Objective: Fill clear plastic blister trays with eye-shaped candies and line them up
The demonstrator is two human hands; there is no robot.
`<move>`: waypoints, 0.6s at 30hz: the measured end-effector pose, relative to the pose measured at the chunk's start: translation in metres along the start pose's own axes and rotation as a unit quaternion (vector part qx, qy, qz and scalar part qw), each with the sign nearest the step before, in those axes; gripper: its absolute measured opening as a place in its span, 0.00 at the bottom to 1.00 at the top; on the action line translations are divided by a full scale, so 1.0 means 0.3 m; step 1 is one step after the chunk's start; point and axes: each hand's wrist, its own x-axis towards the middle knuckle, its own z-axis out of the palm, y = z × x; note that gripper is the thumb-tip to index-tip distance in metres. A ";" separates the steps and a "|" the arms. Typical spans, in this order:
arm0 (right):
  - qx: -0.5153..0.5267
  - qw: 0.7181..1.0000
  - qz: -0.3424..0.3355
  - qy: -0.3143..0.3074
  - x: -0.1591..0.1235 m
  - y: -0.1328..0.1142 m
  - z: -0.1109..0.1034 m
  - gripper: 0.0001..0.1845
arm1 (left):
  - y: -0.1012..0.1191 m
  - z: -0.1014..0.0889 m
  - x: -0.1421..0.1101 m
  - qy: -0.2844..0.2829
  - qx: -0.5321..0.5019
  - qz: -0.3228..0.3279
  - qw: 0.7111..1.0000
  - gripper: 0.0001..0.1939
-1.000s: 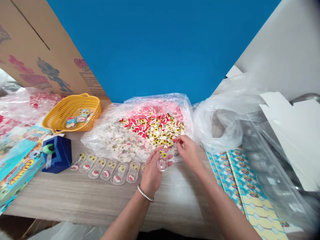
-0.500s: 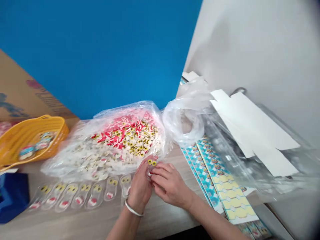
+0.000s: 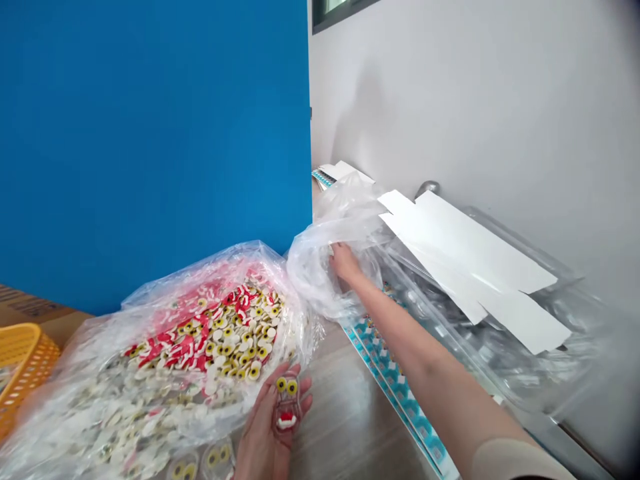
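Observation:
My left hand (image 3: 267, 430) lies palm up at the bottom centre with a clear blister tray (image 3: 287, 403) on its fingers; the tray carries two yellow eye candies and a red-and-white mouth candy. My right hand (image 3: 344, 263) is stretched out to the right, its fingers inside the mouth of a crumpled clear plastic bag (image 3: 325, 257). Whether it grips anything in there is hidden. A large open bag of eye and mouth candies (image 3: 200, 340) lies just left of my left hand.
A yellow basket (image 3: 23, 363) sits at the left edge. Filled blister trays (image 3: 205, 463) lie on the wooden table (image 3: 345, 420) near me. Printed card strips (image 3: 395, 390) run under my right arm. White card blanks (image 3: 465, 260) rest on a clear bag by the white wall.
The view has swung right. My right hand left the tray and reached out into the crumpled bag. My left hand kept the tray, which now carries a mouth candy too.

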 end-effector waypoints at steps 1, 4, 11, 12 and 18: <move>-0.004 1.000 0.005 -0.004 0.024 0.000 0.008 0.21 | 0.001 -0.002 0.003 -0.001 0.001 -0.003 1.000 0.26; -0.005 1.000 0.023 -0.008 0.048 0.004 0.018 0.14 | 0.006 0.002 0.006 0.006 0.004 -0.007 1.000 0.25; 0.053 0.997 0.043 0.044 -0.148 -0.002 -0.093 0.15 | 0.020 0.024 -0.011 -0.005 0.002 0.011 1.000 0.25; 0.075 0.995 0.042 0.045 -0.207 -0.012 -0.122 0.15 | 0.022 0.027 -0.016 -0.013 -0.001 0.012 1.000 0.25; 0.450 0.882 -0.002 -0.138 -0.620 -0.135 -0.232 0.14 | 0.022 0.043 -0.055 -0.065 -0.043 -0.005 0.997 0.22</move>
